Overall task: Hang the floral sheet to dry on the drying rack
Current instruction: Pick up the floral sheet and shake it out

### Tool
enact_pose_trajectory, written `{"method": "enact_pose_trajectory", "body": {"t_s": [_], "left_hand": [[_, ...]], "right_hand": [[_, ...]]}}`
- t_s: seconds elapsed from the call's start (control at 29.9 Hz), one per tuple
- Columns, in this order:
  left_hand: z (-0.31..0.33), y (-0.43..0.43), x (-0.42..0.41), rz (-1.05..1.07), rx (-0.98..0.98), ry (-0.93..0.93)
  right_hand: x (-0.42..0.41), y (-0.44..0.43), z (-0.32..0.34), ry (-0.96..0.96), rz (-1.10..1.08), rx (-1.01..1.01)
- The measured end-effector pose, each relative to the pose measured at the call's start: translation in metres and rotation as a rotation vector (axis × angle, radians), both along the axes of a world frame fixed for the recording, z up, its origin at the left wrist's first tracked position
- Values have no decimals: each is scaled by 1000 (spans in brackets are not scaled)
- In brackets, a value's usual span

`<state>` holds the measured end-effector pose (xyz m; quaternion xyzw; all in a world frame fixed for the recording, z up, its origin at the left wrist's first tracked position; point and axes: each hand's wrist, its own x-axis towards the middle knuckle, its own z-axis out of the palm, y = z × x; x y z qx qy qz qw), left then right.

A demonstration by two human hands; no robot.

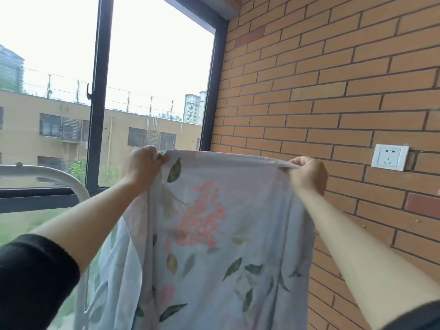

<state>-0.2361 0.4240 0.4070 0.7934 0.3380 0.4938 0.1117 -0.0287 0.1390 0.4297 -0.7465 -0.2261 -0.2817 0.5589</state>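
Note:
The floral sheet (214,234) is pale blue-white with pink blossoms and green leaves. It hangs stretched in front of me, held up by its top edge. My left hand (142,165) pinches the top left corner, fingers closed on the hem. My right hand (307,173) grips the top edge at the right. The sheet's lower part runs out of the bottom of the view. A white curved tube of the drying rack (69,179) shows at the left, lower than the sheet's top edge and apart from it.
A large dark-framed window (100,91) fills the left, with buildings outside. A brick wall (333,91) stands close on the right, carrying a white power socket (390,157) just right of my right hand.

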Motion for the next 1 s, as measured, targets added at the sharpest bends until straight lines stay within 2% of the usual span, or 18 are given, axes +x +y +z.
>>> {"method": "enact_pose_trajectory", "body": {"t_s": [0.03,0.1,0.2,0.3,0.37,0.43,0.53,0.67,0.8,0.9,1.0], "left_hand": [[-1,5,3,29,75,-20],[-6,8,-1,76,48,-71],[-14,-4,-2,73,-14,-12],[-28,-16,0,64,-58,83],[-38,-34,5,-102,-118,31],[-43,-59,13,-404,-258,-126],[-44,-93,25,-728,-371,-267],[-40,-114,29,-979,-475,-238],[-42,-110,26,-922,-497,-96],[-34,-105,24,-878,-528,-194],[-22,-83,28,-689,-551,-393]], "right_hand": [[-1,1,11,-70,22,1],[-8,6,21,-120,114,-115],[-5,9,8,-4,183,-281],[-9,10,-2,209,309,-321],[-13,16,-5,308,398,-293],[-21,24,-5,336,490,-228],[-44,30,-2,217,664,-309],[-66,32,-3,105,843,-484],[-60,20,-9,144,846,-505],[-52,7,-24,282,905,-584],[-38,-9,-52,391,832,-669]]}}
